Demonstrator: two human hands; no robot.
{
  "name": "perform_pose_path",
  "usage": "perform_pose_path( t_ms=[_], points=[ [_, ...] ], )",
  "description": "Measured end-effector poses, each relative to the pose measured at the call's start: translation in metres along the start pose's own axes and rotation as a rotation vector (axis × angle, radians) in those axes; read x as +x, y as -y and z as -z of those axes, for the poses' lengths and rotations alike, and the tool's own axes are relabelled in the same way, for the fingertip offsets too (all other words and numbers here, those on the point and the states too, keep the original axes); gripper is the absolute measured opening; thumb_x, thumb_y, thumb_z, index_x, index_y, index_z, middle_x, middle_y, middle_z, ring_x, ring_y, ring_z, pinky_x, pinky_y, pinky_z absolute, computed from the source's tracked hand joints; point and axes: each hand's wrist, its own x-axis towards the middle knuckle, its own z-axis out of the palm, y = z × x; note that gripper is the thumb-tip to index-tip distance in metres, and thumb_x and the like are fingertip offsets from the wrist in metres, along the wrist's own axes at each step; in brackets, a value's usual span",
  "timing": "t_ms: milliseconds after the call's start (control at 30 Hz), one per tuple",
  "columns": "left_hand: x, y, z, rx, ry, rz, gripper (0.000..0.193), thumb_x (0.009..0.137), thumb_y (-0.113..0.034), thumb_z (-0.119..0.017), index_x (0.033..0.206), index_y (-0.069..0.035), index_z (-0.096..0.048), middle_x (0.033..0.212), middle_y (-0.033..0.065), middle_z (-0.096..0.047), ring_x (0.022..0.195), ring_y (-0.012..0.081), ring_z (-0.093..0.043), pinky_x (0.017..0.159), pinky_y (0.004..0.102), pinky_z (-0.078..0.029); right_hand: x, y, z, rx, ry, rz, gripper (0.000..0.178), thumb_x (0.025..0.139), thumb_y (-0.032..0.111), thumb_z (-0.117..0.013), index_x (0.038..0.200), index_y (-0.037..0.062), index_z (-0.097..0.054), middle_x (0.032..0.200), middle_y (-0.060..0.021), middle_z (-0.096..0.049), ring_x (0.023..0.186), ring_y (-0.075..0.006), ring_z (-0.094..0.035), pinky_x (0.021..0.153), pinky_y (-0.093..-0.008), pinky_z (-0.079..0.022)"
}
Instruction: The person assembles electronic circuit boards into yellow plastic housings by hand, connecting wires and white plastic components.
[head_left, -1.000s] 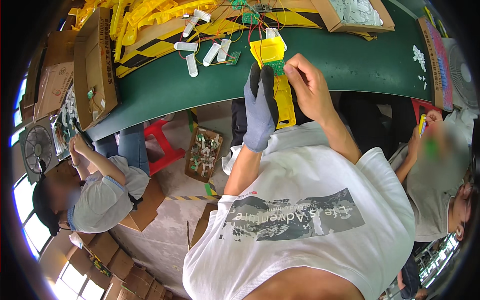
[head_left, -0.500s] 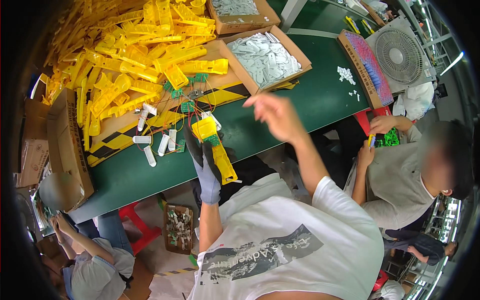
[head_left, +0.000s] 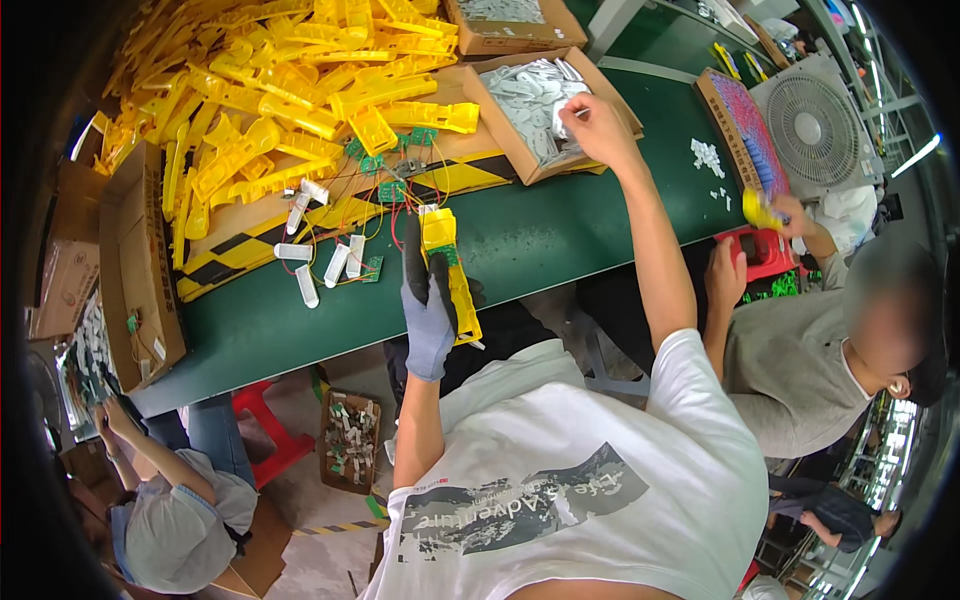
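Observation:
My left hand (head_left: 428, 325), in a grey glove with dark fingers, grips a long yellow plastic housing (head_left: 462, 300) over the edge of the green table. A small green circuit board (head_left: 442, 256) sits inside that housing, and a white part shows at its upper end. My bare right hand (head_left: 600, 132) reaches over a cardboard box full of flat white plastic pieces (head_left: 522, 98). Its thumb and fingers pinch one white piece (head_left: 559, 120) at the box's right side. Wired green circuit boards (head_left: 391, 191) and white oblong parts (head_left: 335, 265) lie left of my left hand.
Yellow housings (head_left: 290, 85) are heaped at the back left. Small white bits (head_left: 706, 157), a carton of pink and blue parts (head_left: 745, 130) and a fan (head_left: 812, 118) are on the right. Co-workers sit at both sides. A box of parts (head_left: 350, 440) stands on the floor.
My right hand has moved up and forward from over the table to the box of white pieces. My left hand still holds the yellow housing, now turned more upright.

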Motion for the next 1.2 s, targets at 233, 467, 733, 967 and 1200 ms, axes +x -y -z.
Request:
perform_pose_path(
  t_ms=[233, 467, 733, 967, 1200],
  points=[
    [-0.005, 0.023, 0.02, 0.07, 0.109, 0.036, 0.035, 0.097, -0.018, -0.039, 0.131, -0.009, -0.044, 0.105, 0.0077, -0.056, 0.066, 0.015, -0.061, 0.057, 0.0272, -0.052, -0.049, 0.032, -0.013, 0.594, -0.353, 0.08, 0.014, 0.087, 0.004, -0.055, 0.095, -0.0021, -0.045, 0.085, -0.0154, -0.066, 0.074, -0.0111, -0.061, 0.069, -0.024, -0.049],
    [0.0, 0.0, 0.004, 0.004, -0.007, 0.072, 0.029, 0.097, -0.015, -0.04, 0.124, -0.01, -0.048, 0.087, 0.0056, -0.054, 0.059, 0.0134, -0.06, 0.052, 0.0258, -0.051, -0.118, 0.097, -0.038, 0.891, 0.02, 0.072, 0.018, 0.089, 0.004, -0.055, 0.106, 0.0006, -0.049, 0.084, -0.0098, -0.065, 0.067, -0.0066, -0.059, 0.053, -0.0168, -0.042],
    [0.01, 0.02, 0.014, 0.275, -0.041, -0.176, 0.019, 0.095, -0.012, -0.045, 0.11, -0.003, -0.052, 0.091, 0.0031, -0.055, 0.078, 0.0079, -0.048, 0.069, 0.0229, -0.041, -0.155, 0.088, -0.079, 0.881, 0.328, 0.213, 0.013, 0.083, 0.002, -0.065, 0.095, -0.0015, -0.063, 0.088, -0.0055, -0.063, 0.073, -0.0095, -0.061, 0.062, -0.0208, -0.05],
    [0.005, 0.012, 0.008, 0.24, -0.067, -0.116, 0.017, 0.094, -0.013, -0.048, 0.105, -0.003, -0.053, 0.089, 0.0054, -0.056, 0.078, 0.0102, -0.05, 0.07, 0.0249, -0.043, -0.159, 0.093, -0.085, 1.159, 0.321, 0.064, 0.011, 0.078, -0.001, -0.069, 0.086, -0.0027, -0.062, 0.086, -0.0061, -0.061, 0.077, -0.0106, -0.058, 0.072, -0.0219, -0.049],
    [0.006, 0.022, 0.016, 0.311, -0.05, -0.133, 0.017, 0.092, -0.01, -0.049, 0.107, -0.003, -0.054, 0.083, 0.006, -0.058, 0.071, 0.0106, -0.051, 0.065, 0.0264, -0.044, -0.151, 0.089, -0.085, 1.153, 0.429, -0.024, 0.009, 0.076, -0.005, -0.068, 0.081, -0.0017, -0.061, 0.082, -0.0049, -0.057, 0.074, -0.0084, -0.053, 0.064, -0.0204, -0.044]
  ],
)
